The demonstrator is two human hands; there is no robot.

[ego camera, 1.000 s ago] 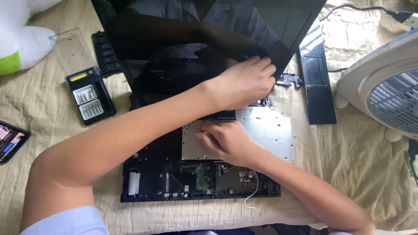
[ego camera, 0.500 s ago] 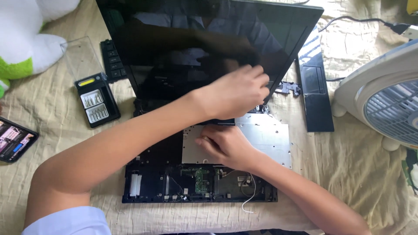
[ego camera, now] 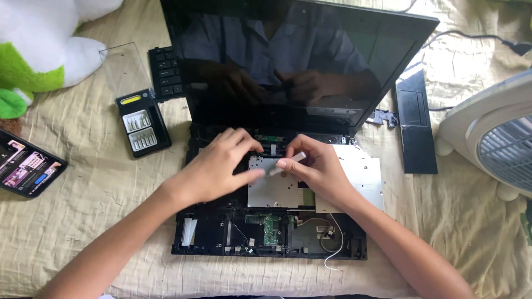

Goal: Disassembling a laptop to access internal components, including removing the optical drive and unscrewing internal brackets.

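Ribbon cable, pale, flat and short (ego camera: pixel 291 162): lies at frame centre over the silver metal plate (ego camera: pixel 277 185) inside the opened black laptop base (ego camera: pixel 216 232), long axis slanting from lower left to upper right.

Left to right:

- Green and white plush toy (ego camera: pixel 39 61), upper left corner.
- Black smartphone with lit screen (ego camera: pixel 25 163), left edge, on the beige quilted cloth (ego camera: pixel 100 182).
- Black screwdriver-bit case with clear lid (ego camera: pixel 138 124), left of the laptop; black detached keyboard strip (ego camera: pixel 166 72) just beyond it.
- Left hand (ego camera: pixel 216 166): fingers spread and bent, fingertips on the base near the hinge, thumb reaching right along the plate toward the cable's lower end; it holds nothing.
- Right hand (ego camera: pixel 318 171): the nearer one, thumb and forefinger pinched on the cable's upper right end, the rest of the cable running left toward the other thumb.
- Dark glossy laptop screen (ego camera: pixel 299 61), upright just behind both hands, crowding the hinge area.
- Green circuit board (ego camera: pixel 271 228) and loose wires, lower centre.
- Black palm-rest panel (ego camera: pixel 414 124), right of the screen.
- White electric fan (ego camera: pixel 493 144), right edge.
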